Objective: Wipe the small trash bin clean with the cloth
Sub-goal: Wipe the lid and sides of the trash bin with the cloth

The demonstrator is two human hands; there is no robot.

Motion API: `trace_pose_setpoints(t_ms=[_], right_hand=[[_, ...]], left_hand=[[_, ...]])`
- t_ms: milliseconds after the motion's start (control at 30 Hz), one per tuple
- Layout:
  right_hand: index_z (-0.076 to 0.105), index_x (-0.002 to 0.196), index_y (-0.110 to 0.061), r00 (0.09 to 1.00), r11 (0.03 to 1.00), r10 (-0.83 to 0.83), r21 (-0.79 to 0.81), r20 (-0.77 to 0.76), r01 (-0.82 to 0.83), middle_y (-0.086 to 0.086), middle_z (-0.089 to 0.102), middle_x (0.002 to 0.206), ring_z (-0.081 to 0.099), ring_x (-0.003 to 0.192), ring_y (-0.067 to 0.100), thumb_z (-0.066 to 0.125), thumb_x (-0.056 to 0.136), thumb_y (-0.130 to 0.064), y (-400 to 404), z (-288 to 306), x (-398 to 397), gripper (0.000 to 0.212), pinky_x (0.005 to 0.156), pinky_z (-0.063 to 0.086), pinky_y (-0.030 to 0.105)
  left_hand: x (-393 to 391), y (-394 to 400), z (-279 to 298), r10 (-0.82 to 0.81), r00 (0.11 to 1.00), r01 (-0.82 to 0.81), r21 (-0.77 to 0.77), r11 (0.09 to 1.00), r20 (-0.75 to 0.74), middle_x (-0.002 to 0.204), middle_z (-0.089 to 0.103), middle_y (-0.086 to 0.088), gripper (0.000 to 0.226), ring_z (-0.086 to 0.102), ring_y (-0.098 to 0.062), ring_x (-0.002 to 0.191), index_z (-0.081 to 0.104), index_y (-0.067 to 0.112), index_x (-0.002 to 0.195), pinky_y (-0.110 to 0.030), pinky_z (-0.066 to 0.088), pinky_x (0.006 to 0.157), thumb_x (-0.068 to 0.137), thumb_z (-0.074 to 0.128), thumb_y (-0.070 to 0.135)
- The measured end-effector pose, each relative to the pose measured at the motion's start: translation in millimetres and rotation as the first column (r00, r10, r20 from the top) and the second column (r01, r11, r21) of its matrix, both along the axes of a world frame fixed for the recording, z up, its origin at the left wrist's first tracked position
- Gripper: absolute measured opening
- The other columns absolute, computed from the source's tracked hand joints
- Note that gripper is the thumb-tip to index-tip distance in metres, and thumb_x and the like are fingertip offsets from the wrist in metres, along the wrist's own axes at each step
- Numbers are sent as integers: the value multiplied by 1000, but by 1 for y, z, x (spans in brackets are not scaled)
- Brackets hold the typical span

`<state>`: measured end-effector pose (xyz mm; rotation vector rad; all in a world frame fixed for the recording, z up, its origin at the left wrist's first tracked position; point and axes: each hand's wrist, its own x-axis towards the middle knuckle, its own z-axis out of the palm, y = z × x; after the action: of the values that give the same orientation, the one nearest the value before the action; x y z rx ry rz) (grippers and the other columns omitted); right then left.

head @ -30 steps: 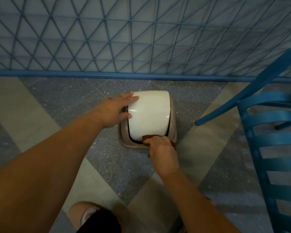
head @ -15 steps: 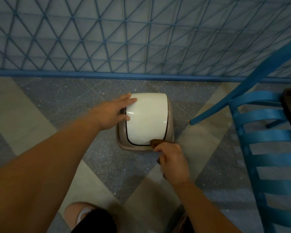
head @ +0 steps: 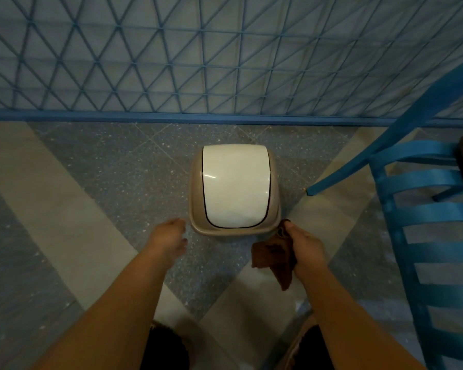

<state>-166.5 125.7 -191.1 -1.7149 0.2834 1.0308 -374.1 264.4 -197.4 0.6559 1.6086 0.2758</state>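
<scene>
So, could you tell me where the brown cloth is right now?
In the head view, the brown cloth hangs from the right hand, just off the trash bin's near right corner.

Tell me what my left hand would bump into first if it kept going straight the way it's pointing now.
Probably the small trash bin: the left hand points up and slightly right, toward the bin's near-left corner. Depth is unclear, so it might slip past along the bin's left side instead.

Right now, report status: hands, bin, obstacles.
Left hand free, off the bin. Right hand holds cloth. Lid shut. Chair close on right.
</scene>
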Motion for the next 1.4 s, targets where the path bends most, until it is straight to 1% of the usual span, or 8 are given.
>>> trace_pose_setpoints(t_ms=[200,300,767,867,967,1100,1233,1400], right_hand=[[64,114,1,999,995,-23,101,-27,26,18,69,104,66,94,29,62,90,-11,11,-9,-9,28,89,53,39],[63,116,-2,999,996,12,92,-52,-7,10,69,93,66,83,22,64,88,-10,17,-11,-14,29,77,53,34],[65,113,-7,997,995,36,96,-68,-29,12,69,97,66,82,21,60,88,-2,21,-10,-20,26,69,53,29],[64,115,-12,995,991,-55,113,-85,65,11,65,101,64,81,19,56,90,1,13,-5,-17,30,70,52,29],[57,128,-14,989,982,-72,164,-127,93,12,63,116,63,93,22,53,91,1,2,0,-19,40,84,51,37],[51,134,-20,977,950,0,304,-213,66,10,60,126,60,109,27,50,92,-1,-10,25,-19,46,95,47,44],[59,118,-28,960,871,193,486,-203,-72,5,69,112,63,106,24,49,92,-5,-9,63,-19,36,93,51,41],[58,122,-27,949,804,294,568,-118,-178,4,71,112,67,103,19,44,95,-20,3,106,-16,32,79,55,34]], left_hand=[[0,-13,-3,148,960,-139,-52,989,237,99,65,-9,18,62,-26,94,59,8,105,-36,51,76,93,58,21],[-5,-6,-2,149,957,-145,-33,989,249,91,64,-8,3,61,-23,84,60,8,92,-38,51,83,92,57,10],[-18,-2,-1,200,961,-202,-8,979,191,93,63,-13,14,62,-25,83,56,8,102,-39,49,78,91,61,14],[-19,-17,3,-88,990,107,-169,980,113,101,63,-14,29,62,-30,94,57,7,106,-42,52,77,93,57,33],[-15,-41,10,-498,859,510,-301,806,122,110,64,-10,38,62,-27,100,57,10,121,-39,53,83,91,59,34],[12,-60,32,-612,774,633,-165,756,163,122,59,-5,36,56,-19,107,55,16,123,-35,43,97,95,51,38],[41,-62,70,-478,777,517,19,856,410,120,62,4,19,55,-15,113,60,29,106,-35,39,104,95,49,40],[55,-49,96,-338,821,295,166,941,460,112,70,-11,43,65,-29,107,60,12,123,-45,51,93,81,70,13]])
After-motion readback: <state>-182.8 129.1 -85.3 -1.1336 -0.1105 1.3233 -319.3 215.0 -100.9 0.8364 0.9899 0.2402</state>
